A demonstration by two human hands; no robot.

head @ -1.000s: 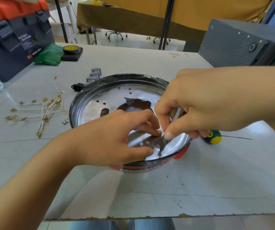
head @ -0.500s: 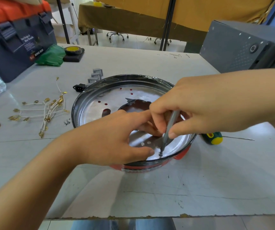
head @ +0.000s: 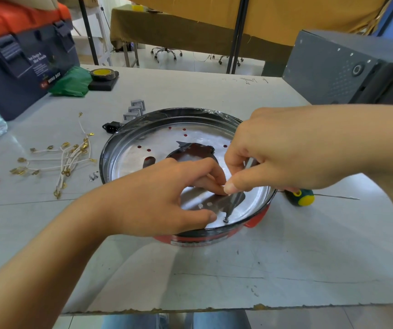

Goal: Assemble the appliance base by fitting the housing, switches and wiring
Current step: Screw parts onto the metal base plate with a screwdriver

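The appliance base is seen on the white counter, near its front edge: a round, shallow housing with a black rim, a shiny metal floor pierced by small holes, a large dark opening in the middle, and red plastic showing under the near rim. A flat metal bracket with two small round holes is laid on the floor at the near side.

The bracket is steadied by the left hand, its thumb tip pressed just beside a small screw and its fingers curled over the plate's far edge. A slim screwdriver shaft is pinched by the right hand in a narrow grip of thumb and fingers, and its tip is set on the screw.

Nothing else can be made out inside the housing. Left of it, white wires with gold terminals are scattered; a black socket and grey switches are lined up behind the rim.

A green-and-yellow screwdriver handle is partly hidden behind the right hand. The toolbox at the far left is cut off by the frame, as is the grey case at the right.
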